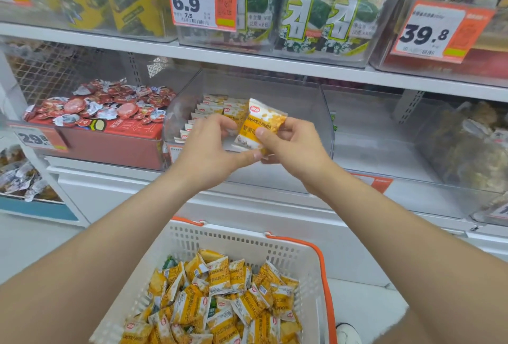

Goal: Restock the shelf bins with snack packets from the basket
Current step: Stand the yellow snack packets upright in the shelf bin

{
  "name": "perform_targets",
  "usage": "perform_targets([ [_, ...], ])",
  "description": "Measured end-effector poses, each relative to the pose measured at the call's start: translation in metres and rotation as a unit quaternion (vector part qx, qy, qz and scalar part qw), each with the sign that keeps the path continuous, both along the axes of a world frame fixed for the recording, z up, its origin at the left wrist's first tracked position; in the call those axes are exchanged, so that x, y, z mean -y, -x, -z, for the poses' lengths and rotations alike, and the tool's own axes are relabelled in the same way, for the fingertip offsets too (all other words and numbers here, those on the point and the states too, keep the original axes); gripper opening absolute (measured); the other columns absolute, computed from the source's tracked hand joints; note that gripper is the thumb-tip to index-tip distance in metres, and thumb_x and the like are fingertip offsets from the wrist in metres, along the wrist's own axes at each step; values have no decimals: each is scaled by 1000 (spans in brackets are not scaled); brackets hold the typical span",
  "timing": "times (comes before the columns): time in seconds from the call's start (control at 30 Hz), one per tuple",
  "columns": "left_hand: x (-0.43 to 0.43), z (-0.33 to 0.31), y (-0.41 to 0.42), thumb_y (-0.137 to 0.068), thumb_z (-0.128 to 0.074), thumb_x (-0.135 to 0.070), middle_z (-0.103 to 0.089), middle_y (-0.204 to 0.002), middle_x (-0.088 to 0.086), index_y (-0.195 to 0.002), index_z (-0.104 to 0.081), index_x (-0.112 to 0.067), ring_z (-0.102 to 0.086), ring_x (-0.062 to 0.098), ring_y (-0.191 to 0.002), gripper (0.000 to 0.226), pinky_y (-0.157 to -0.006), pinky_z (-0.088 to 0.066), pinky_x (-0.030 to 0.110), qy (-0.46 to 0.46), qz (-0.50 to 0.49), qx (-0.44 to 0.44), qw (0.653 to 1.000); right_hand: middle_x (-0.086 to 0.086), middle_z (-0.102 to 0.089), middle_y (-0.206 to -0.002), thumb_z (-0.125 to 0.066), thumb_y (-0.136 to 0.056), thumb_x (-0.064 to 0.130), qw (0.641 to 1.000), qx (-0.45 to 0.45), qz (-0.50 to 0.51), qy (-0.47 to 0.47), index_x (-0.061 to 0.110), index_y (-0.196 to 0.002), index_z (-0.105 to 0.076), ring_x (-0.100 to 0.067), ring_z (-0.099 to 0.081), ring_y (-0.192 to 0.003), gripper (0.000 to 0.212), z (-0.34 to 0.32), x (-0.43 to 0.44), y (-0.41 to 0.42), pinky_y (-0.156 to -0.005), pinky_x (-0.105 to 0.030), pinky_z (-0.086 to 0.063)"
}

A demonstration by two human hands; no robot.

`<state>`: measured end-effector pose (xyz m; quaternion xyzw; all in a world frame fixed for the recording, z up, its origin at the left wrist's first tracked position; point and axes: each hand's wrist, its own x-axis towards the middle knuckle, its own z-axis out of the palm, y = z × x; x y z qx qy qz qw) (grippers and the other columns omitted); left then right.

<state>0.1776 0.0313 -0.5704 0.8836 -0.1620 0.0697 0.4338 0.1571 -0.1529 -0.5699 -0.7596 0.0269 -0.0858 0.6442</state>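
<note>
The right grip (291, 146) grasps a yellow snack packet (262, 124), thumb pressed on its printed face and fingers curled behind. The left grip (209, 148) pinches the same packet at its lower left edge; whether it also holds a second packet behind I cannot tell. The packet hangs at the open mouth of the clear bin (308, 102), above its front rim. Its long axis is near upright, with the top leaning a little right.

Inside the bin, to the left of the held packet, a row of filed packets (204, 114) stands on edge, running front to back. The left grip is nearer that row, so the coming move likely goes forward and leftward. Below the bin, the basket (275, 244) holds loose packets (220, 297).
</note>
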Motion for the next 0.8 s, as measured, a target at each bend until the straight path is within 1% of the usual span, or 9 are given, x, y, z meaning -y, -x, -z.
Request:
perform_targets([
  [0.07, -12, -4, -14, -75, -81, -61, -55, -122, -1, -124, -60, -22, -53, 19, -116, 66, -99, -45, 35, -114, 8, 44, 992, -4, -80, -94, -74, -94, 24, 997, 28, 44, 52, 17, -112, -73, -23, -77, -87, 20, 4, 1, -22, -82, -50, -63],
  [0.13, -24, -3, -29, -71, -66, -65, -53, -130, 5, -129, -58, -22, -48, 27, -128, 72, -109, -41, 40, -228, 35, 46, 972, -1, -79, -89, -74, -89, 31, 991, 29, 72, 108, 18, -105, -73, -20, -76, -86, 21, 10, 2, -43, -82, -49, -63],
  [0.23, -34, 2, -45, -83, -58, -74, -49, -138, 10, -140, -52, -20, -40, 34, -136, 78, -114, -38, 47, -351, 76, 3, 933, -8, -77, -86, -76, -87, 33, 976, -45, 75, 201, 12, -97, -73, -25, -74, -84, 24, 22, 2, -77, -80, -44, -62],
  [0.27, -35, 3, -49, -85, -47, -81, -50, -139, 11, -140, -52, -21, -41, 35, -136, 82, -114, -37, 48, -373, 84, -12, 924, -10, -77, -87, -77, -86, 33, 968, -71, 64, 231, 10, -96, -74, -27, -73, -85, 25, 25, 2, -87, -82, -44, -61],
  [0.33, -36, 6, -55, -78, -15, -91, -55, -134, 11, -125, -61, -24, -47, 36, -132, 94, -113, -38, 49, -398, 91, -21, 913, -10, -77, -89, -81, -84, 34, 955, -109, 37, 274, 9, -94, -75, -27, -73, -88, 28, 30, -2, -106, -85, -44, -60],
  [0.4, -37, 9, -63, -74, 3, -90, -57, -127, 8, -107, -67, -26, -51, 34, -125, 100, -110, -40, 50, -419, 98, -9, 903, -11, -77, -92, -82, -83, 34, 942, -124, 16, 312, 9, -93, -76, -29, -72, -91, 28, 33, -8, -122, -84, -42, -60],
  [0.5, -38, 13, -70, -77, 4, -88, -53, -128, 4, -106, -71, -28, -49, 32, -125, 101, -111, -39, 50, -428, 102, -2, 898, -11, -75, -96, -84, -80, 38, 928, -121, 13, 352, 10, -92, -75, -30, -71, -95, 31, 38, -15, -144, -85, -43, -60],
  [0.63, -38, 14, -74, -83, -10, -85, -45, -131, 4, -119, -67, -29, -41, 31, -131, 88, -112, -37, 52, -419, 102, -11, 902, -9, -75, -102, -80, -81, 44, 905, -141, 18, 402, 14, -102, -72, -29, -70, -101, 38, 42, -24, -170, -89, -38, -58],
  [0.8, -39, 11, -74, -84, -15, -86, -39, -139, 8, -128, -65, -29, -29, 31, -142, 87, -114, -32, 52, -419, 98, -28, 902, -6, -73, -107, -82, -80, 47, 861, -149, 52, 483, 14, -111, -68, -25, -71, -97, 48, 35, -36, -196, -70, -30, -50],
])
